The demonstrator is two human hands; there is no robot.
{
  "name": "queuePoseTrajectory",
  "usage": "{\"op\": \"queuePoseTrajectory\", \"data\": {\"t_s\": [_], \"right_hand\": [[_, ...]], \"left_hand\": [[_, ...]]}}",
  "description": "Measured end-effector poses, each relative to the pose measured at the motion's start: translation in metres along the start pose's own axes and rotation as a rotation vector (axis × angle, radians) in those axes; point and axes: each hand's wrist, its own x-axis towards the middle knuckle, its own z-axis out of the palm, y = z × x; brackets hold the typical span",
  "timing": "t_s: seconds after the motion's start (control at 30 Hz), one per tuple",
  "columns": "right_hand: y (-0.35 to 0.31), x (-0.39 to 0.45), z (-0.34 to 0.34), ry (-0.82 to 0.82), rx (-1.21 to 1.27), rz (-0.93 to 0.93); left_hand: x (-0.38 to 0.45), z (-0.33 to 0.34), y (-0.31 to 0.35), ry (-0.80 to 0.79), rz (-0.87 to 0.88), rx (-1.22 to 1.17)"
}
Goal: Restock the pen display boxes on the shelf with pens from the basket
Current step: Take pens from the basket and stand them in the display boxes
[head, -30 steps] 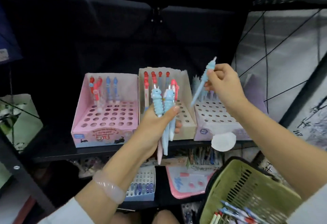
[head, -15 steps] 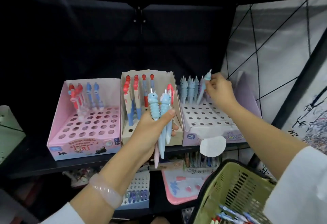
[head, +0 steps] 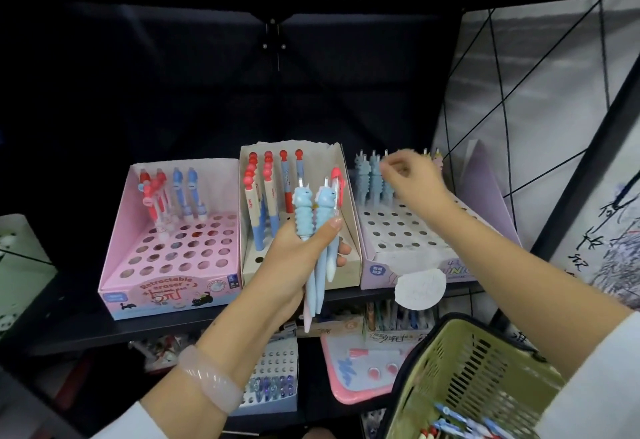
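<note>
My left hand [head: 294, 262] grips a bunch of light blue unicorn-topped pens [head: 313, 217] upright in front of the beige middle display box [head: 349, 217]. My right hand [head: 412, 179] is blurred at the back row of the lilac display box [head: 415, 241], fingers by the tops of the blue unicorn pens [head: 369, 179] standing there; whether it pinches one is unclear. The pink display box [head: 166, 265] on the left holds a few red and blue pens [head: 173, 192]. The green basket [head: 478, 369] at lower right has several pens [head: 450, 428] in its bottom.
The boxes stand on a black shelf [head: 86, 321] under a perforated black shelf above. A lower shelf holds a small blue pen box [head: 273, 383] and a pink tray [head: 360, 369]. A white round tag [head: 420, 288] hangs off the lilac box's front. A wire grid panel stands at right.
My right hand carried one blue unicorn pen down from the air to the lilac box's back row, where it now hovers. My left hand kept its bunch in place.
</note>
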Motion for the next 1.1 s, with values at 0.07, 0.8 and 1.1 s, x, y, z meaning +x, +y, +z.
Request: {"op": "queuePoseTrajectory", "data": {"t_s": [0.07,0.8,1.1], "right_hand": [[-0.021,-0.015,0.002,-0.342,0.334,0.065],[-0.172,-0.020,0.074,-0.231,0.551,-0.102],[-0.196,-0.026,0.163,-0.266,0.246,-0.151]], "left_hand": [[-0.001,0.003,0.001,0.000,-0.013,-0.003],[-0.046,-0.114,0.035,0.326,0.153,0.045],[-0.070,-0.175,0.049,0.468,0.229,0.003]]}}
